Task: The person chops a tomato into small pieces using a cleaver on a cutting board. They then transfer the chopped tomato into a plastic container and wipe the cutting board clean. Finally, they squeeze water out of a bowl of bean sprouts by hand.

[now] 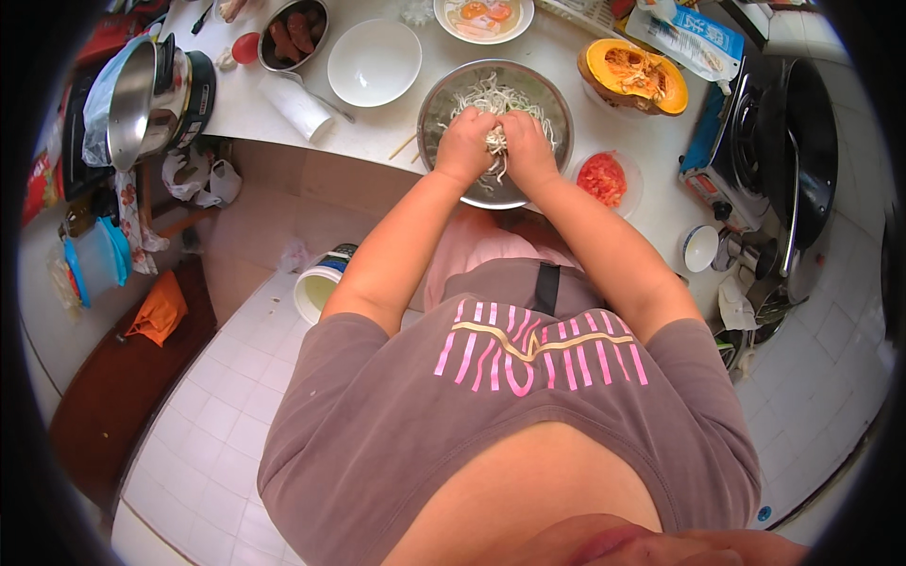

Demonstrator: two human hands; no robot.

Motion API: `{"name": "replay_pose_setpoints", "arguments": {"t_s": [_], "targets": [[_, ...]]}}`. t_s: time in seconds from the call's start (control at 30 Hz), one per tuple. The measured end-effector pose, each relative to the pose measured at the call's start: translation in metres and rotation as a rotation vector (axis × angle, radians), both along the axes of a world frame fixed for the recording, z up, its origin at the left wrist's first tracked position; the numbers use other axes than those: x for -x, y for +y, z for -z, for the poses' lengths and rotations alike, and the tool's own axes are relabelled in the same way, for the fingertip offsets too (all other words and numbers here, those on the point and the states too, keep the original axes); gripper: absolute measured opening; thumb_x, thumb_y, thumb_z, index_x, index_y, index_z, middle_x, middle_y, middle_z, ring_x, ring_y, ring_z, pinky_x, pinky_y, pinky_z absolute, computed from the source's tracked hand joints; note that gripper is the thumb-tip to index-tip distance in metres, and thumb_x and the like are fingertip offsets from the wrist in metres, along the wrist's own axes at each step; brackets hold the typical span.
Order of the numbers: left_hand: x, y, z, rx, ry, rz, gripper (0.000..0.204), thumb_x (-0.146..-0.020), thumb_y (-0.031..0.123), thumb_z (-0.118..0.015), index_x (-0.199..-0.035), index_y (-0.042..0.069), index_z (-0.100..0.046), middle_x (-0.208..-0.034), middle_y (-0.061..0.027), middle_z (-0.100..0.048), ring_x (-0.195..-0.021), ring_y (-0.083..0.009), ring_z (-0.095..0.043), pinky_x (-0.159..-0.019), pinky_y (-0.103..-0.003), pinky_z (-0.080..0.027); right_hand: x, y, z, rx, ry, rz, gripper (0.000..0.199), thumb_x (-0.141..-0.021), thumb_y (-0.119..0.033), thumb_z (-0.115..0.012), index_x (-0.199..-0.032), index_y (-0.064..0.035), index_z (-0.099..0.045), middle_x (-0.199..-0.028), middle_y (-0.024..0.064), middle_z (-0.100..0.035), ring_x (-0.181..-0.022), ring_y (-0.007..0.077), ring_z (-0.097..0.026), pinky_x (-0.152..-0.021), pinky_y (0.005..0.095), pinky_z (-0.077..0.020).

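A steel mixing bowl (432,118) sits at the counter's front edge, with thin pale strands (491,94) in it that look like enoki mushrooms. Both hands are over the bowl, close together, pinching one clump of the strands between them. My left hand (465,146) has its fingers curled in on the clump's left side. From the right, my right hand (527,148) closes on the same clump. Some strands hang down below the fingers into the bowl. The fingertips are partly hidden by the backs of the hands.
Right of the bowl are chopped red pieces (602,179) in a clear dish and a cut pumpkin (634,75). Behind stands a bowl of cracked eggs (483,17). Leftward are a white bowl (375,62) and a paper roll (295,107). A wok (812,141) sits far right.
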State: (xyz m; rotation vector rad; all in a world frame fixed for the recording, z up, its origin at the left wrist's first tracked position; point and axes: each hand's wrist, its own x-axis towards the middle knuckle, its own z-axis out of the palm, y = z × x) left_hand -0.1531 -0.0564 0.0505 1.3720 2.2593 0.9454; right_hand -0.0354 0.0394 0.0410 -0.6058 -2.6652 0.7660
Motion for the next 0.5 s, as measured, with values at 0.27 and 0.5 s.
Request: {"name": "replay_pose_setpoints", "arguments": {"t_s": [0.27,0.5], "targets": [[0.007,-0.001,-0.006,0.036,-0.124,-0.035,0.06,-0.064,0.007,-0.076,-0.118,0.015,-0.053,-0.117,-0.0164,-0.051,-0.107,-0.0404,-0.053,-0.086,-0.046,-0.049,0.005,0.005,-0.001,0.149,-0.259,0.107,0.024,-0.081,-0.006,-0.055,-0.104,-0.0057,-0.049,-0.099,0.0201,-0.058,-0.081,0.043,-0.061,-0.072,0.0512,-0.0501],[-0.004,-0.01,-0.05,0.443,0.081,0.035,0.119,-0.054,0.02,-0.088,-0.151,0.023,-0.02,-0.152,-0.0211,-0.016,-0.132,-0.0432,-0.028,-0.102,-0.051,-0.041,-0.002,0.006,-0.061,-0.108,-0.333,0.037,0.076,-0.066,-0.017,-0.077,-0.133,-0.0142,-0.042,-0.134,0.0172,-0.042,-0.117,0.0374,-0.046,-0.088,0.0488,-0.0484]]}}
